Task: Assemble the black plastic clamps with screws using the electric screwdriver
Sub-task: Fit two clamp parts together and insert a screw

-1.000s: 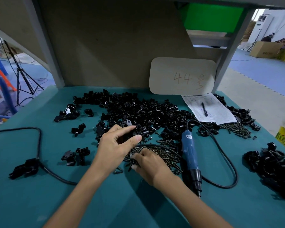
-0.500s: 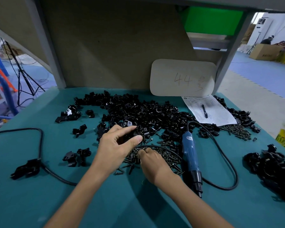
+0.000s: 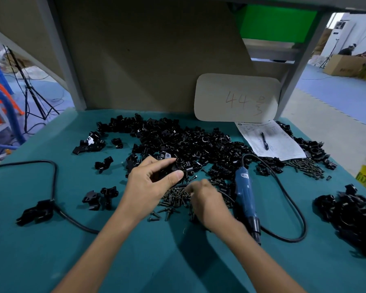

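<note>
My left hand (image 3: 150, 182) holds a black plastic clamp (image 3: 179, 168) between thumb and fingers, just above the teal table (image 3: 51, 240). My right hand (image 3: 207, 199) is curled over a heap of small dark screws (image 3: 175, 196), fingertips down among them; whether it pinches one is hidden. The blue electric screwdriver (image 3: 246, 195) lies on the table just right of my right hand, tip pointing toward me. A big pile of loose black clamp parts (image 3: 188, 142) spreads behind both hands.
A black cable (image 3: 53, 187) with a plug block runs across the left. More clamps (image 3: 351, 214) are heaped at the right edge. A paper sheet with a pen (image 3: 268, 140), more screws (image 3: 309, 168) and a cardboard sign (image 3: 237, 98) sit at the back right.
My right hand has shifted a little forward over the screw heap. The left hand keeps hold of the clamp in nearly the same place.
</note>
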The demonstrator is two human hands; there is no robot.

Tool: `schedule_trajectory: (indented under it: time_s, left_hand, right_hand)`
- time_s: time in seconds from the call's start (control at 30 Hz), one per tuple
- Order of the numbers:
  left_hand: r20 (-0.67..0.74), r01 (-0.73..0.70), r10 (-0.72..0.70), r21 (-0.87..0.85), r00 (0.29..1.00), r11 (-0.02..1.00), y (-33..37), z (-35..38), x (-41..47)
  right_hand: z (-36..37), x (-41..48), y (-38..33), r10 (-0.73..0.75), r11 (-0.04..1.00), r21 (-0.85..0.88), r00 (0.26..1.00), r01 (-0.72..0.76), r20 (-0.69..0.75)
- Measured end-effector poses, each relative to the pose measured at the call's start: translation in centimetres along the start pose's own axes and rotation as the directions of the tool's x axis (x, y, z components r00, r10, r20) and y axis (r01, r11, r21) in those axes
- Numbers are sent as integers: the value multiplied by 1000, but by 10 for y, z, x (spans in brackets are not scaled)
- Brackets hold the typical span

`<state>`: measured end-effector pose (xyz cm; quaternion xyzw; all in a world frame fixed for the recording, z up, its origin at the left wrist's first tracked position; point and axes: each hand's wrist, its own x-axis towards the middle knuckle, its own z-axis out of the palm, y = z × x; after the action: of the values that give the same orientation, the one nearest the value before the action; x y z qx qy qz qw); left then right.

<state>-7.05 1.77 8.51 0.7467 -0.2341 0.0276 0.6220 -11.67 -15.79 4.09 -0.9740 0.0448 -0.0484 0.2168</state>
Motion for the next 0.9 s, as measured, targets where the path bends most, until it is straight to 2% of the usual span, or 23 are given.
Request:
schedule_trajectory:
  time_s: [0.07, 0.13, 0.2, 0.27, 0.4, 0.53, 0.6, 0.7, 0.77, 0.83, 0.9]
  left_hand:
    - [7, 5, -5, -1, 1000, 1000, 1, -1, 0]
    - [13, 4, -4, -12, 1000, 1000, 2, -1, 1]
    - [20, 2, -1, -22, 1000, 1000, 4, 0, 1]
    - [28, 3, -2, -25, 1000, 1000, 6, 3, 1]
    - [37, -9, 10, -25, 999, 1000, 10, 6, 0]
    - [42, -24, 24, -2, 999, 1000, 9, 4, -1]
    - [46, -35, 34, 15, 998, 999, 9, 3, -2]
    - [39, -52, 51, 29, 998, 998, 10, 3, -2]
    - [35, -59, 57, 46, 998, 997, 9, 4, -2]
    - [39, -64, 61, 75, 997, 995, 8, 5, -3]
    - [48, -81, 77, 103, 996, 991, 7, 7, -4]
  right_hand:
    - [-22, 0, 5, 104, 938, 340, 991, -68, -88]
    - [-44, -5, 3, 158, 715, 698, 979, -24, -128]
    - [-59, -12, -4, 120, 474, 876, 978, 94, -170]
    - [-68, -16, -12, 56, 370, 914, 978, 165, -200]
    - [-72, -16, -18, 1, 439, 877, 977, 193, -215]
    - [-72, -15, -17, -33, 434, 885, 985, 167, -169]
    - [-70, -14, -17, -16, 400, 904, 987, 152, -159]
    - [-64, -13, -16, 29, 292, 947, 989, 131, -146]
    - [-63, -13, -15, 46, 283, 952, 990, 118, -137]
    - [-62, -12, -14, 42, 343, 932, 989, 117, -139]
    - [-60, -10, -14, 28, 467, 872, 984, 145, -179]
